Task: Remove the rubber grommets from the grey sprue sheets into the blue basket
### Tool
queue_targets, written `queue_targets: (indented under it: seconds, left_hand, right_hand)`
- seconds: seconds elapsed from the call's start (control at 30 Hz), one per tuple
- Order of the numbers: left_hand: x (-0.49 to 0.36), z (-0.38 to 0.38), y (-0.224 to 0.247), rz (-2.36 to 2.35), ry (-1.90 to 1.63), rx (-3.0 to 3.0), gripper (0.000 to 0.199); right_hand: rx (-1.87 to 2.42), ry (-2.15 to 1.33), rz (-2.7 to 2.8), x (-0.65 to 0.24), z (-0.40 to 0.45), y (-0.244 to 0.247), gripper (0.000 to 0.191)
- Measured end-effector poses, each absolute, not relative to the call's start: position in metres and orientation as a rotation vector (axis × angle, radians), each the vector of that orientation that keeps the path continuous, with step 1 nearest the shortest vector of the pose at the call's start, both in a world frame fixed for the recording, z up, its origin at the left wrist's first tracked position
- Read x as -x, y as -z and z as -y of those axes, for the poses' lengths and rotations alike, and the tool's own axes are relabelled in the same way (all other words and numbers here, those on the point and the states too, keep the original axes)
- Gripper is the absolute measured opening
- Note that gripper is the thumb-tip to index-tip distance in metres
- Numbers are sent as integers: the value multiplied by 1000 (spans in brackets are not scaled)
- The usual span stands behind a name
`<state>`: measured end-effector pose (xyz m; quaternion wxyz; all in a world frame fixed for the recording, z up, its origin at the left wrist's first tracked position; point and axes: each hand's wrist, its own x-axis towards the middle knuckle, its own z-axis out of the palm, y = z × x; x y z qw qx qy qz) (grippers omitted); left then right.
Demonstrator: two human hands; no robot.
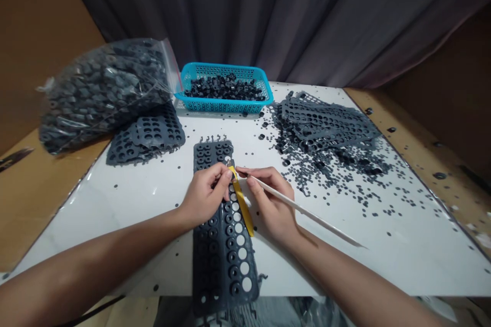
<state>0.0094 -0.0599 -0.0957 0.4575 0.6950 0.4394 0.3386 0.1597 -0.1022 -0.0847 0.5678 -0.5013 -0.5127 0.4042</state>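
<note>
A dark grey rubber sheet (226,219) with rows of round, ring-like moulded pieces lies lengthwise in front of me and overhangs the table's near edge. Along its right side runs a row of open round holes. My left hand (207,191) is over the sheet, thumb and forefinger pinched on a small black rubber piece (232,177). Beside those fingertips, a flat yellow strip (244,205) slants along the sheet's right edge. My right hand (273,199) is closed around a thin white stick (314,217); its dark end is close to the left fingertips.
A blue basket (224,107) of small black pieces stands at the back. Left of it, a full clear plastic bag (103,92) leans over holed sheets (153,130). More punched sheets (326,120) are stacked at right, amid scattered black discs (337,176) on the white tabletop (153,245).
</note>
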Motion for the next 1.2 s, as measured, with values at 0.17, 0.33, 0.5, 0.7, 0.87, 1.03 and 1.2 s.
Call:
queue_targets:
  seconds: [0.17, 0.33, 0.5, 0.7, 0.87, 1.03, 1.2]
  left_hand:
    - [-9, 59, 97, -1050, -856, -1661, 31]
    - [-9, 59, 101, -1008, -878, -1555, 31]
    - [-8, 59, 102, -946, -888, -1508, 36]
    - [-7, 59, 102, -875, -901, -1477, 38]
    - [-7, 59, 105, -888, -899, -1483, 37]
    - [-7, 59, 105, -887, -899, -1516, 35]
    - [-7, 59, 104, -899, -880, -1557, 34]
  right_hand:
    - [1234, -934, 1166, -166, 98, 82, 8]
    - [1389, -825, 1141, -176, 91, 80, 14]
    - [1383, -781, 1159, -179, 87, 78, 14]
    - [1289, -957, 1130, -177, 86, 79, 12]
    - [1238, -1080, 1046, -176, 84, 81, 11]
    - [1184, -1222, 940, -178, 84, 81, 18]
    - [1203, -1316, 951, -182, 84, 76, 25]
